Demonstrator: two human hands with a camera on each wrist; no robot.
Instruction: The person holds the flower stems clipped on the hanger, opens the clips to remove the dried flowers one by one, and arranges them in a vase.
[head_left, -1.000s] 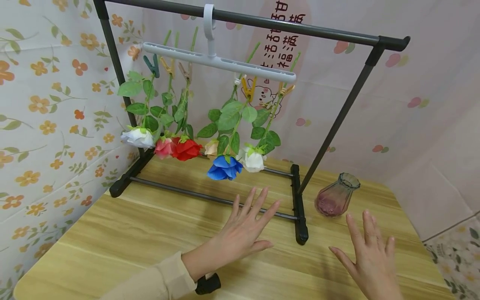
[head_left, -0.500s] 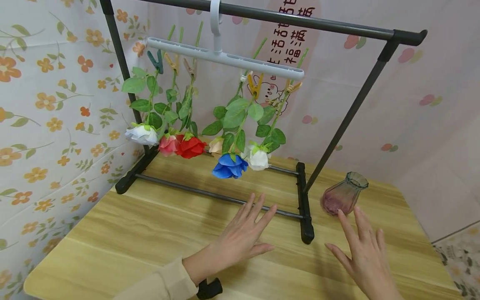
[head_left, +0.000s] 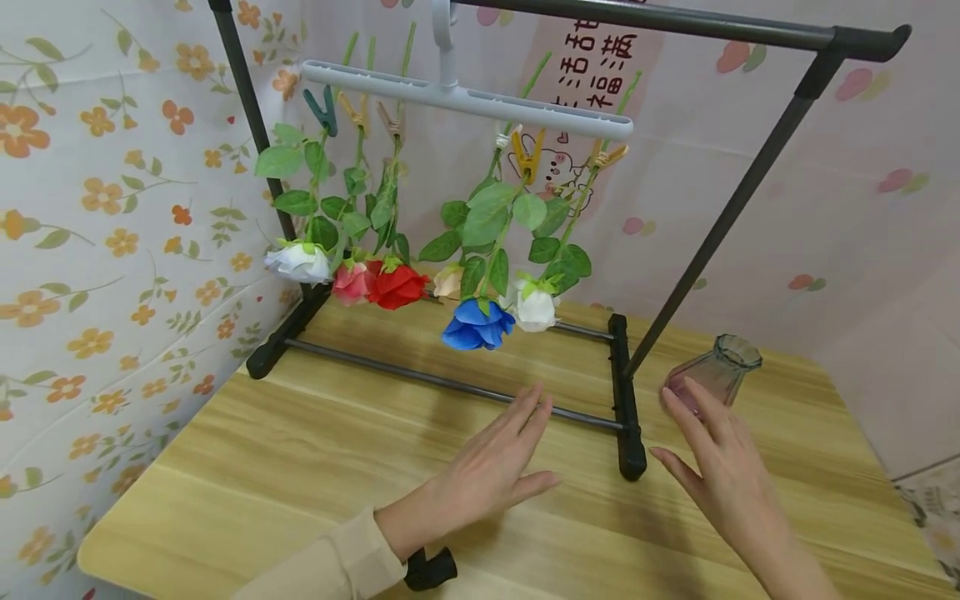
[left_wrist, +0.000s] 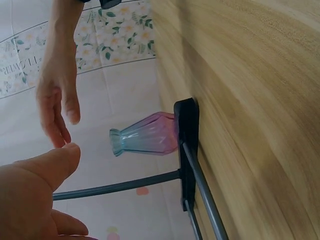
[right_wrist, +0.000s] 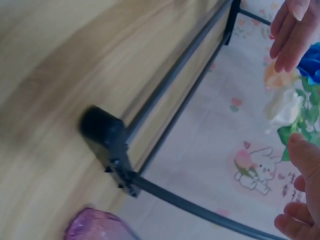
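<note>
My left hand (head_left: pixel 487 467) is held over the table with straight fingers and thumb apart, in front of the rack's lower bar. To the right, my right hand (head_left: pixel 731 471) has relaxed, slightly bent fingers that overlap the glass vase (head_left: pixel 716 371) in the head view. The left wrist view shows a gap between that hand and the vase (left_wrist: pixel 150 134), which is pink at the base and bluish at the neck. Neither hand holds anything. Artificial roses hang head down above: a blue rose (head_left: pixel 478 325), a red rose (head_left: pixel 397 286), white, pink and peach ones.
A dark metal rack (head_left: pixel 630 400) stands on the wooden table (head_left: pixel 247 467). From its top bar hangs a pale hanger (head_left: pixel 465 100) with several clothespins gripping the stems. Patterned curtains (head_left: pixel 112 250) close off the left and back. A small black object (head_left: pixel 431 569) shows below my left wrist.
My right hand has moved up and left to the vase, its fingers drawing closer together. The left hand's fingers have come together. The head view has shifted, so rack and flowers appear farther right.
</note>
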